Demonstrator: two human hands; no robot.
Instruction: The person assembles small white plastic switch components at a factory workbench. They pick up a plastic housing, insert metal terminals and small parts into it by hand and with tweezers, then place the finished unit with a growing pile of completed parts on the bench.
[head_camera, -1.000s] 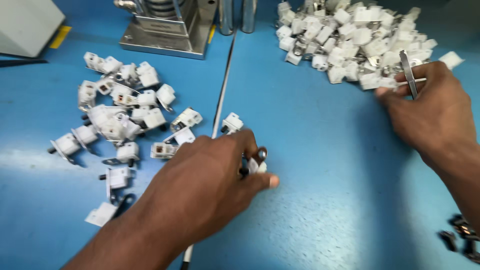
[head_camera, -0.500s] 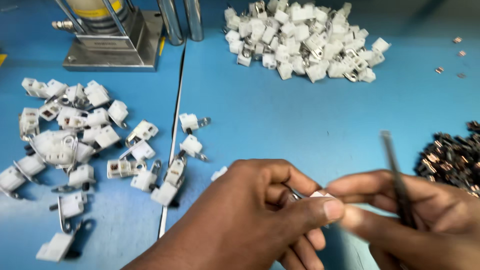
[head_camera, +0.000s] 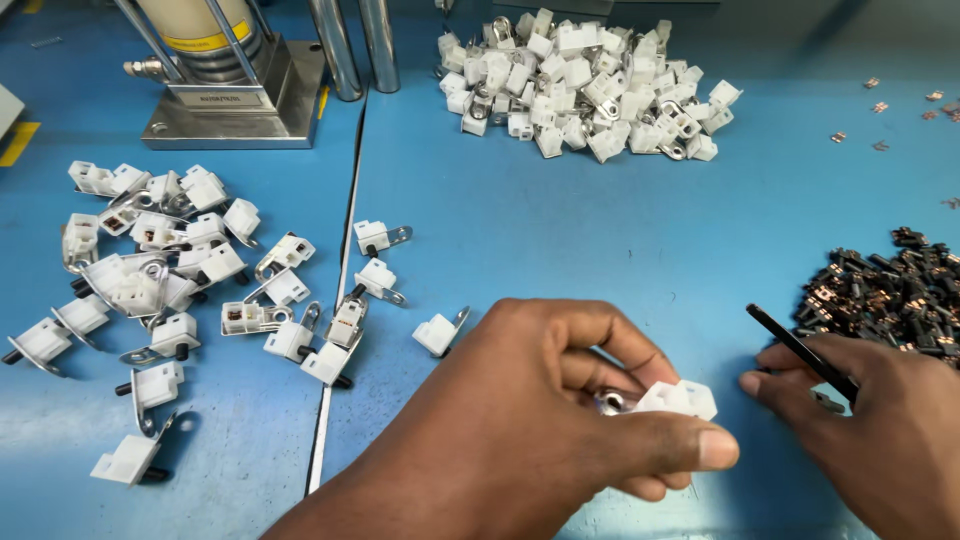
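Pinching, left: my left hand (head_camera: 540, 420) grips 1 white plastic clip (head_camera: 680, 399).
Right: my right hand (head_camera: 880, 420) clamps black tweezers (head_camera: 800, 352).
Surface: blue tabletop (head_camera: 600, 250).

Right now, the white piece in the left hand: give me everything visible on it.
The small white connector housing looks like moulded plastic, blocky with a stepped edge. A shiny metal ring terminal pokes out on its left. It is pinched between thumb and fingers of the left hand, held above the blue table. Its underside is hidden.
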